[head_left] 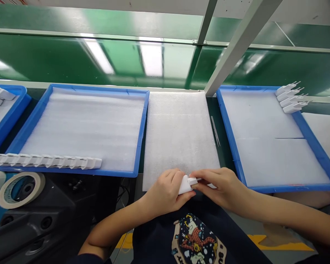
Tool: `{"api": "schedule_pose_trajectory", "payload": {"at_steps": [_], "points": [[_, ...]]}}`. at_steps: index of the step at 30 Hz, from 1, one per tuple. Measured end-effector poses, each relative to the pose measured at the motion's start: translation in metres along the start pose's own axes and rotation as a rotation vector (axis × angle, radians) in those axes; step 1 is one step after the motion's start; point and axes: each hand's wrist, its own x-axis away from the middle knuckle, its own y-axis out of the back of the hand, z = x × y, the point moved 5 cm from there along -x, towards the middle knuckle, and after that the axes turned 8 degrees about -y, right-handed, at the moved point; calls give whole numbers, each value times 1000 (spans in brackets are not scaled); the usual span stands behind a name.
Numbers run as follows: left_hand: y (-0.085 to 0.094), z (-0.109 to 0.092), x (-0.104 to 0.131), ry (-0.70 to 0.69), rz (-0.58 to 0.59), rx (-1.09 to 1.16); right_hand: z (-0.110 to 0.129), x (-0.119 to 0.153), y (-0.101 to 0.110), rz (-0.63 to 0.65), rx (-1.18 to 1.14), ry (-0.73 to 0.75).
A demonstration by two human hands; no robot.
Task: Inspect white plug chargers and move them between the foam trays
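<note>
— White charger (186,184): location and axis?
— Between both hands at the foam sheet's (178,132) near edge, lying left-right. Left hand (165,192) cups its body; right hand (222,185) pinches the plug end.

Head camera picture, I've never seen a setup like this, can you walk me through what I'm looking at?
This is one view from a camera worn on a person's head, looking down at their own two bare hands at a workbench. The left hand and right hand together hold a small white plastic part at the near edge of a white foam sheet. A thin pair of tweezers lies just right of the sheet. To the left is a blue tray lined with foam, with a long row of white parts along its near edge. To the right, another blue tray holds a few white parts in its far corner. Rolls of tape sit at the lower left.
</note>
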Motion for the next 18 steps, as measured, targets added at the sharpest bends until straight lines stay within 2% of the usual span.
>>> {"api": "schedule_pose_trajectory", "payload": {"at_steps": [7, 14, 18], "points": [[2, 13, -1, -7, 173, 115, -5, -10, -5, 253, 99, 12], [-1, 16, -1, -14, 166, 35, -9, -12, -12, 237, 246, 150], [-12, 21, 0, 64, 191, 154, -18, -21, -14, 299, 193, 95]]}}
